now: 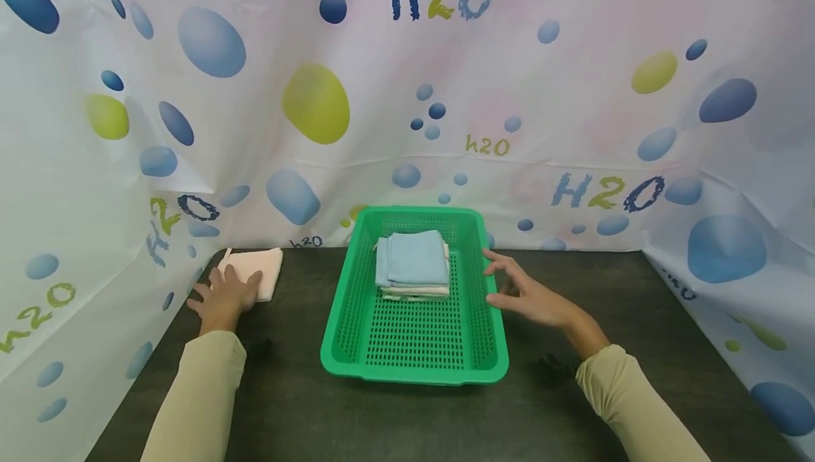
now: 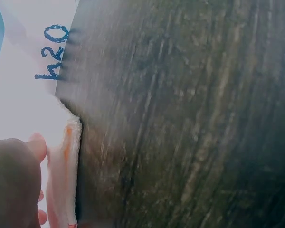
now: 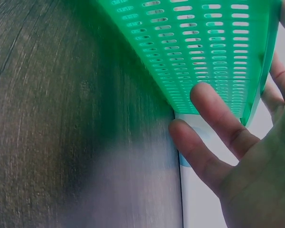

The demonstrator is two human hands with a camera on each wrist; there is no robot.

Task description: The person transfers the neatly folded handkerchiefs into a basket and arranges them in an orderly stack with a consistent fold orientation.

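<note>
In the head view a folded pale pink cloth (image 1: 267, 267) lies at the table's back left. My left hand (image 1: 223, 299) is over its near left part with the fingers spread. The left wrist view shows the cloth's thick folded edge (image 2: 72, 175) beside the thumb. A green plastic basket (image 1: 414, 375) stands in the middle, with a folded light blue cloth (image 1: 417, 258) on top of several pale folded ones. My right hand (image 1: 535, 299) is at the basket's right rim, thumb and index fingertip right at it. Two of its fingers (image 3: 218, 118) extend loosely outside the perforated wall.
The dark wood-grain table (image 1: 286, 405) carries everything. A white sheet (image 1: 573, 37) printed with blue and green drops hangs behind it and along both sides. The basket stands close to the back sheet.
</note>
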